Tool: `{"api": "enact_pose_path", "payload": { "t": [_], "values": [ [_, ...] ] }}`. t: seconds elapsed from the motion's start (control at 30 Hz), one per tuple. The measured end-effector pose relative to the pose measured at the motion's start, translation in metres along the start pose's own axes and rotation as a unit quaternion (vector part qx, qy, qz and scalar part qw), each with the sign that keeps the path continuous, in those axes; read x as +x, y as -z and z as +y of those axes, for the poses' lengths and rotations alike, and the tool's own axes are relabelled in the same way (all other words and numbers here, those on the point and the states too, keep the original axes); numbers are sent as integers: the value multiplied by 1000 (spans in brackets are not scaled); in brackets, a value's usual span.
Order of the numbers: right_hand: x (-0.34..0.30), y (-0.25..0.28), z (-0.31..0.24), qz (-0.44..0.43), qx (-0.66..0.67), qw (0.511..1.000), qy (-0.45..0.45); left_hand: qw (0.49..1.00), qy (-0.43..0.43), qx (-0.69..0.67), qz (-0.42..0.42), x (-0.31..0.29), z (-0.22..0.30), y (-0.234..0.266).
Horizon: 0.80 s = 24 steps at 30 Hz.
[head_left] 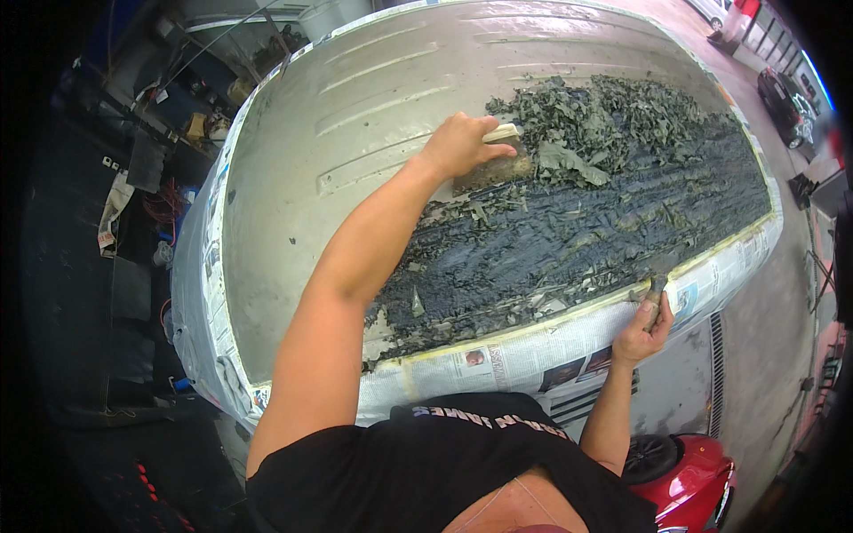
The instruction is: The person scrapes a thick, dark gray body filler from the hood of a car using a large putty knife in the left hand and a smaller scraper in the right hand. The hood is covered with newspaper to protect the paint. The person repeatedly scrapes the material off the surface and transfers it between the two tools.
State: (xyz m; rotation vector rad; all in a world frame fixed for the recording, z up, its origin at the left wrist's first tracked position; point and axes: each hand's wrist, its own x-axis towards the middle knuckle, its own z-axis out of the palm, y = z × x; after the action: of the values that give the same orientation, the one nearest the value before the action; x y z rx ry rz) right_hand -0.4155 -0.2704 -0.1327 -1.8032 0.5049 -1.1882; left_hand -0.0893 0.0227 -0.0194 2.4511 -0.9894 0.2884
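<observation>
the left hand (464, 147), nearer the dark flakes (586, 124) just rightward, grips a broad scraper (493, 171), while the right hand (641, 334) clasps seemingly a smaller scraper (657, 284).

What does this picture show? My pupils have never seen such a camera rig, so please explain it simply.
No machine here: a person works with bare hands. The view comes from a fisheye camera on the head, looking down, so straight edges bend. Below lies a broad, pale, ridged panel, partly covered by a dark coating, with crumpled dark flakes bunched on it and newspaper along the near edge. The left fingers hold a flat, plate-like tool with a pale upper edge; the right fingers hold a smaller handled tool.
</observation>
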Motion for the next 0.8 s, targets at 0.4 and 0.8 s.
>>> {"api": "enact_pose_path", "payload": {
  "t": [0.4,0.8],
  "values": [
    [-1,2,4,-7,-3,1000,-3,993,69,-77,-62,-2,3,9],
    [2,1,1,0,-22,1000,2,999,11,-38,-6,-19,4,1]
  ]
}}
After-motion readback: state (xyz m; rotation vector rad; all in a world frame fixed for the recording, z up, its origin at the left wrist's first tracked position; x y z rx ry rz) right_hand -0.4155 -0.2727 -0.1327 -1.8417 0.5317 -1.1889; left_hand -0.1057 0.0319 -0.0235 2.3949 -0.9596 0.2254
